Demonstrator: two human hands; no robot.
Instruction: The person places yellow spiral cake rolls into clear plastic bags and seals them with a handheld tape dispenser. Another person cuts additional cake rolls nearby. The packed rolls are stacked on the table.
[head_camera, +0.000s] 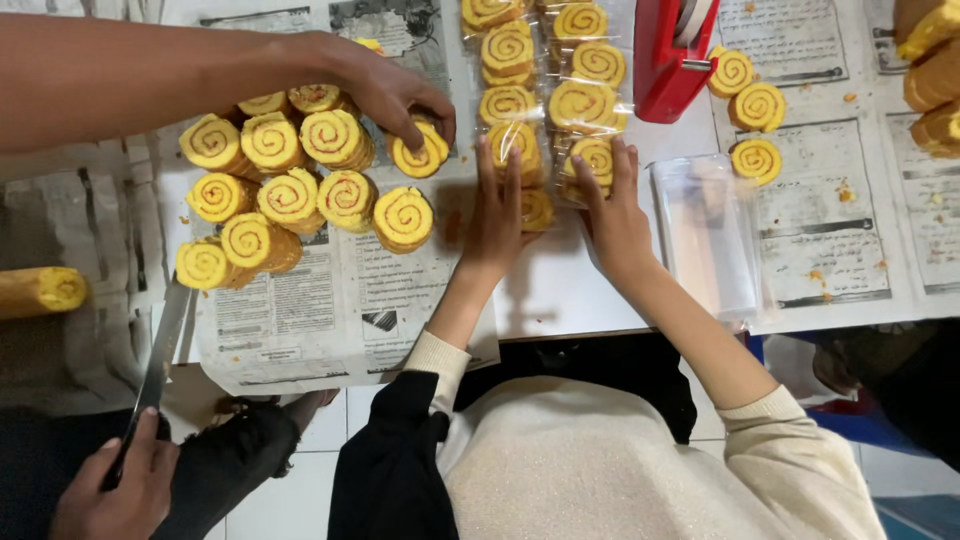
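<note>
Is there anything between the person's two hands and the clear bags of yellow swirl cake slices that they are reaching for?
Nothing visible. The left hand and right hand already lie on the clear plastic bags of yellow swirl cake slices. The co-worker's hand stays off to the side, on a loose yellow swirl slice.

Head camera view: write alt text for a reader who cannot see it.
Seen from above, a person's left hand and right hand press flat on clear bags of yellow swirl roll slices on a newspaper-covered table. Beside them, a co-worker's hand picks one slice from a loose pile.
</note>
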